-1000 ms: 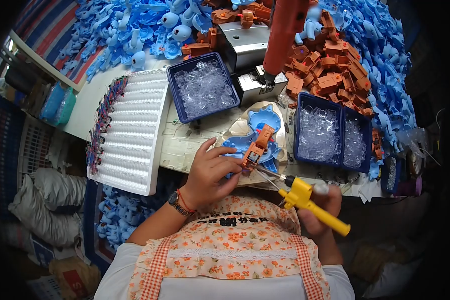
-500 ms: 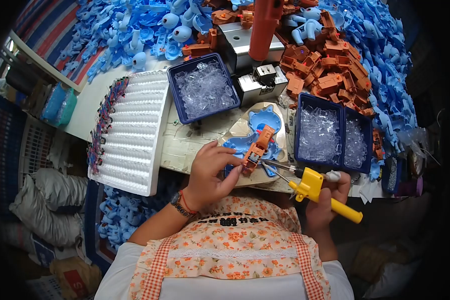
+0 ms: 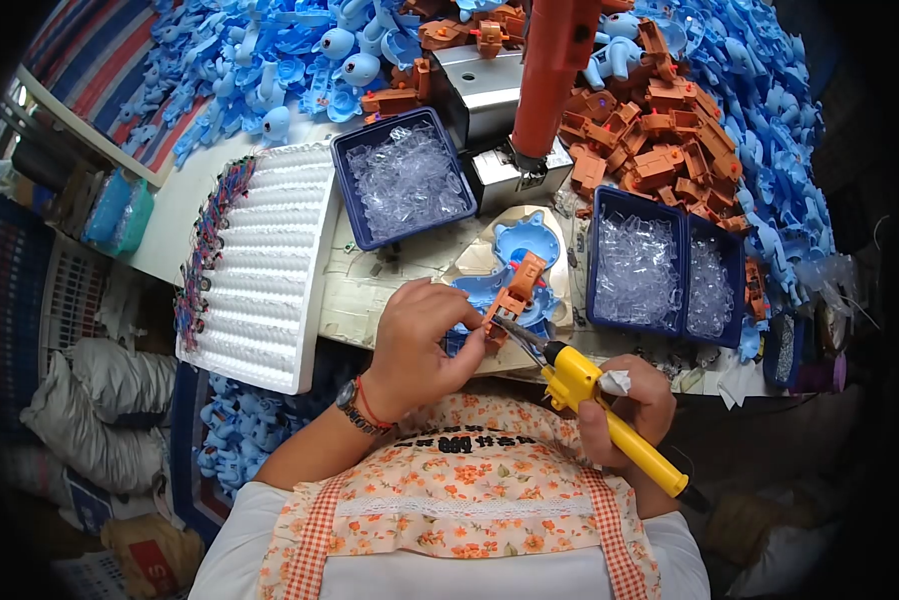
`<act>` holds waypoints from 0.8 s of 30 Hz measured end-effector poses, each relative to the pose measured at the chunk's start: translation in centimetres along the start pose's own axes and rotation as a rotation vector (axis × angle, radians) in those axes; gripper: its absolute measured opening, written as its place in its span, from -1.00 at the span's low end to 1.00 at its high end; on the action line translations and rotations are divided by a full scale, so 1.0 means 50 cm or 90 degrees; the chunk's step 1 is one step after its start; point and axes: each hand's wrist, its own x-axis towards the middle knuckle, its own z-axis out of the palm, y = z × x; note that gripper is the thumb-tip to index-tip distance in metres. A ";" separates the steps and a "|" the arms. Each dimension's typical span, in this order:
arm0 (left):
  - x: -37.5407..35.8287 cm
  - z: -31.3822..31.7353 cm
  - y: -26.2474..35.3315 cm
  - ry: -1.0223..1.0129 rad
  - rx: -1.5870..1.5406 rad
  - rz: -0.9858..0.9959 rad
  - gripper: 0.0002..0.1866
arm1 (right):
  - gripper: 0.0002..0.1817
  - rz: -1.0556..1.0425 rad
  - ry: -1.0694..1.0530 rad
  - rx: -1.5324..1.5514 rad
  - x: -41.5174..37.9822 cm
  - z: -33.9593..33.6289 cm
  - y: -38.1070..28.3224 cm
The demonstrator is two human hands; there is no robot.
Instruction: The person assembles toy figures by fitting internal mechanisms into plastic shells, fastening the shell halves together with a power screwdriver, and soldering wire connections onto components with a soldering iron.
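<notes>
My left hand (image 3: 420, 335) pinches the lower end of an orange plastic housing (image 3: 522, 280) between thumb and fingers. The housing lies tilted over a light blue plastic shell (image 3: 527, 238), which sits in a pale shaped holder (image 3: 560, 255). In my right hand (image 3: 642, 395) is a yellow soldering gun (image 3: 572, 378), its fingers wrapped round the grip. The gun's metal tip reaches the housing's lower end, close to my left fingertips. Exact contact there is too small to tell. A bit of white wrapping shows at my right fingers.
Blue bins of clear plastic pieces stand left (image 3: 410, 180) and right (image 3: 640, 265). A white foam tray (image 3: 270, 270) holds wired parts along its left edge. Orange housings (image 3: 660, 165) and blue shells (image 3: 260, 60) are heaped behind. A red-brown post (image 3: 555, 80) hangs above a metal block.
My right hand has brought the soldering gun left and turned it steeper, its tip now at the housing. The left hand has shifted only slightly. The red-brown post appears lower and farther right.
</notes>
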 end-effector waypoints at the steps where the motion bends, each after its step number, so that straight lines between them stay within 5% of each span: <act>1: 0.000 0.000 -0.001 -0.002 0.002 0.002 -0.92 | -0.59 -0.006 -0.004 0.004 0.002 0.000 0.000; 24: 0.004 -0.006 0.010 -0.023 0.038 0.014 -0.91 | -0.65 -0.006 -0.044 0.018 0.020 -0.008 -0.013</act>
